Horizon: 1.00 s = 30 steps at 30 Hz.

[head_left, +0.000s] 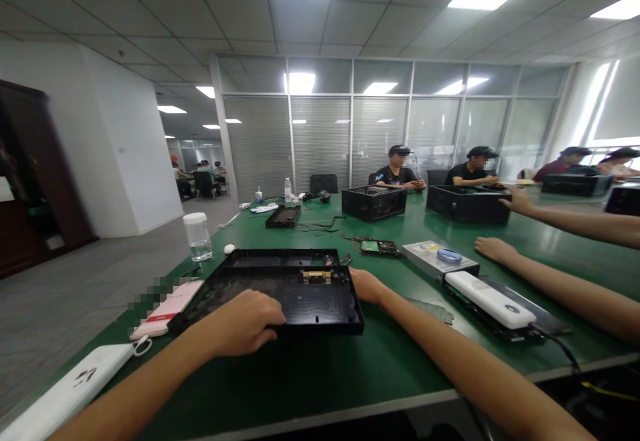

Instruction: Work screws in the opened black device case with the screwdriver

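A black plastic case shell lies flat on the green table in front of me, with a small gold-coloured part near its far edge. My left hand is curled over the shell's near edge, gripping it. My right hand rests against the shell's right edge, its fingers mostly hidden behind the rim.
A pink phone and a white power bank lie at the left. A water bottle, a circuit board, a drive and a white device lie around. Another person's arms reach in from the right. Other people sit behind black cases.
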{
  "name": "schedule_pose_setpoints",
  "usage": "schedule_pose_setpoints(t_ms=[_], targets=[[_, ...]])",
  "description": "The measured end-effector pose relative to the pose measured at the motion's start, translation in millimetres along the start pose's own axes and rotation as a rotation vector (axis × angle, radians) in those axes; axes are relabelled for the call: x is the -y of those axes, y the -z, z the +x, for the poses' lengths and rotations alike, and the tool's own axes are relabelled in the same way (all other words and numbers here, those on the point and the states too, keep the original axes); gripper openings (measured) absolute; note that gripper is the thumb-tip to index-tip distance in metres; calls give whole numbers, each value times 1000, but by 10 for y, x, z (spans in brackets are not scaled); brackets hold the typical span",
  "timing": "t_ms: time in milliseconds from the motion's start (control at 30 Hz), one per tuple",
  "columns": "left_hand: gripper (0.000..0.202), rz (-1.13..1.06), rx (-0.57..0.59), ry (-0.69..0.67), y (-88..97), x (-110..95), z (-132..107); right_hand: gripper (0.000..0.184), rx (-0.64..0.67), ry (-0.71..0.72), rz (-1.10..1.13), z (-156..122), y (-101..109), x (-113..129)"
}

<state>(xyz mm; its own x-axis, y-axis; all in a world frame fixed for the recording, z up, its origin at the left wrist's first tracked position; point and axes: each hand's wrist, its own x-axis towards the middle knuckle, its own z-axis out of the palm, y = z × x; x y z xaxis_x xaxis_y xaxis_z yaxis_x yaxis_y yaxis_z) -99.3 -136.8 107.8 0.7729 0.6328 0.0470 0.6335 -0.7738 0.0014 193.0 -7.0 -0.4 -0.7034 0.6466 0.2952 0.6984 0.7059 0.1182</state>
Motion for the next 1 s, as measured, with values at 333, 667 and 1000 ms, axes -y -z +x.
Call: schedule_pose_setpoints(t_ms=[333,667,1000], targets=[[9,65,160,66,-568,23,23,29,-88,-198,-18,-493,-50,-796],[33,163,-141,77,-648,789,809,18,0,-215,73,-374,31,-482],[13,262,-75,126,-807,1020,847,20,-26,-196,150,-389,55,-489]])
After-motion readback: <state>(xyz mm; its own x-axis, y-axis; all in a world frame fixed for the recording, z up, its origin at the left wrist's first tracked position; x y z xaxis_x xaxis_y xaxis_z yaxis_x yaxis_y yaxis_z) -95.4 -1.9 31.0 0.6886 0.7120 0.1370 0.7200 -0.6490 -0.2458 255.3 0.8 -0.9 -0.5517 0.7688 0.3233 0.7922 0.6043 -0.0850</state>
